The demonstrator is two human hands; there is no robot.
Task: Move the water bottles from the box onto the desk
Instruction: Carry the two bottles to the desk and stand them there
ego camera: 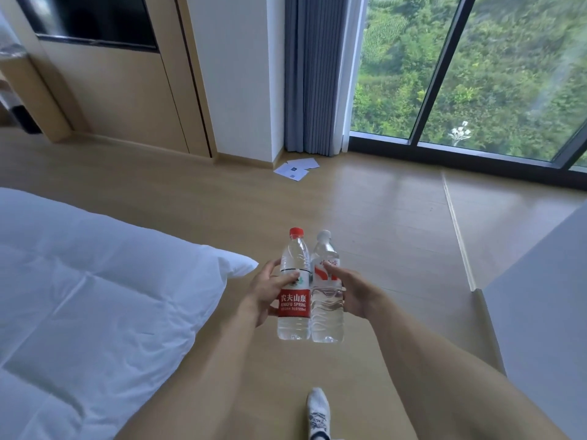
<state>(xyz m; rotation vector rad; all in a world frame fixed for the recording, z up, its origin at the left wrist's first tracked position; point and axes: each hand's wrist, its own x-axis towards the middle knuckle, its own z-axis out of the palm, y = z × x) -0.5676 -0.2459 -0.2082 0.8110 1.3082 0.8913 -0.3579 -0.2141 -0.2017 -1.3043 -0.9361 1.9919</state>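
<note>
Mid-carry: red-capped bottle (293, 290) gripped in left hand (266, 289), white-capped bottle (327, 290) in right hand (347, 292), fingers curled round each, both upright, touching, held over bare floor (365, 211). No box in view; desk possibly the grey surface (546, 306) at right. Setting down not yet done.

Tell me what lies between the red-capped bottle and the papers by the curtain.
Bare wooden floor only, in the head view, between the red-capped bottle and the papers.

2 water bottles: 1 red-cap bottle (293, 290), 1 white-cap bottle (327, 300). 2 hands: left (265, 292), right (352, 296). 1 bed (95, 296) at 9 o'clock, few papers (297, 168) at 12, 1 sock (318, 411) at 6.
</note>
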